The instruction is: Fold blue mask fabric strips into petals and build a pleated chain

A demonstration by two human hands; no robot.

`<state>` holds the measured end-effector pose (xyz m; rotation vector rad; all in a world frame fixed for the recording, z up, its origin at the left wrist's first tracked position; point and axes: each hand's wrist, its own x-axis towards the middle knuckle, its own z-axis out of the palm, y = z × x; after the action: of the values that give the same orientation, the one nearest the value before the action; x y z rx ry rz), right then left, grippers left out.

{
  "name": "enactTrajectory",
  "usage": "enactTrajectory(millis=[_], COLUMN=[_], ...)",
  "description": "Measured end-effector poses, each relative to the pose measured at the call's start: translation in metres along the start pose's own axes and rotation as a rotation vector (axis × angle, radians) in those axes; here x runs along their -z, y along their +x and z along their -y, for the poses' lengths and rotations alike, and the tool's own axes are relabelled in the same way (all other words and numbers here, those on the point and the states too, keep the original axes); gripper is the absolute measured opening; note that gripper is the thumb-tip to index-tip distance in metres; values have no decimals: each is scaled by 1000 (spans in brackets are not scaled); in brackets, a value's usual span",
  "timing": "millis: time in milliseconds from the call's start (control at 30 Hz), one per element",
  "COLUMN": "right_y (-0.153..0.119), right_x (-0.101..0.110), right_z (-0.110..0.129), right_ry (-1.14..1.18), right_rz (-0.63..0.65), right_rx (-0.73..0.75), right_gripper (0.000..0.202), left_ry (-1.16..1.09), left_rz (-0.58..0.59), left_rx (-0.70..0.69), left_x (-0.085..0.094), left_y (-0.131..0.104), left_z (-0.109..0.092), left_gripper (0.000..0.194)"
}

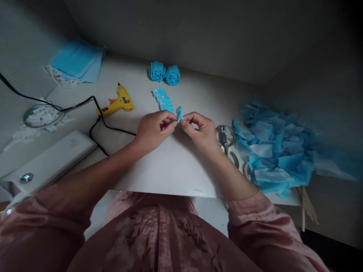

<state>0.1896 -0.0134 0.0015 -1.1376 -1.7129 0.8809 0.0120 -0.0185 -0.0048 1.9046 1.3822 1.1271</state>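
Observation:
Between the fingertips of my left hand [158, 128] and my right hand [200, 130] is a small folded piece of blue mask fabric [179, 113]. Both hands pinch it low down, over the middle of the table. Just behind my left fingers lies a row of overlapping folded blue pieces [163, 100], its near end partly hidden by that hand. Two blue fabric roses, a left rose [157, 71] and a right rose [172, 75], sit side by side farther back.
Left of my hands lie a yellow glue gun [120, 101] with a black cord, a white power bank-like box [53, 162], stacked blue masks [76, 60] and a round dish of white scraps [42, 115]. Scissors [225, 138] and a heap of blue fabric pieces [272, 147] are at right.

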Motion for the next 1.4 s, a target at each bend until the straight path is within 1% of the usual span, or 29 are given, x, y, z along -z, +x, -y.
enactTrajectory(millis=[267, 500, 733, 933, 1067, 1133, 1200, 1267, 1333, 1400], right_y=[-2, -2, -2, -2, 0, 3, 6, 8, 10, 10], right_x=[-3, -3, -3, -3, 0, 1, 3, 4, 5, 5], right_z=[0, -3, -2, -1, -1, -4, -8, -11, -13, -13], right_ry=[-144, -195, -172, -134, -57, 10, 97, 173, 218, 248], right_rz=[14, 20, 16, 20, 20, 1, -24, -54, -79, -92], right_rx=[108, 103, 104, 86, 28, -20, -77, -130, -165, -184], right_gripper=[13, 13, 14, 15, 19, 23, 25, 26, 27, 28], left_ry=[5, 41, 22, 5, -19, -23, -3, 48, 142, 284], left_rz=[-4, 3, 1, 10, -2, -31, -82, -128, -181, -306], left_rx=[4, 1, -28, 12, 43, 61, 73, 65, 28, 16], left_x=[-3, -2, -4, -2, 1, 4, 13, 31, 60, 97], left_y=[-1, -1, 0, 0, 3, 8, 12, 14, 9, -2], left_z=[3, 1, 4, 1, 0, -2, -4, -8, -10, -8], left_gripper=[10, 9, 14, 11, 11, 10, 10, 11, 10, 5])
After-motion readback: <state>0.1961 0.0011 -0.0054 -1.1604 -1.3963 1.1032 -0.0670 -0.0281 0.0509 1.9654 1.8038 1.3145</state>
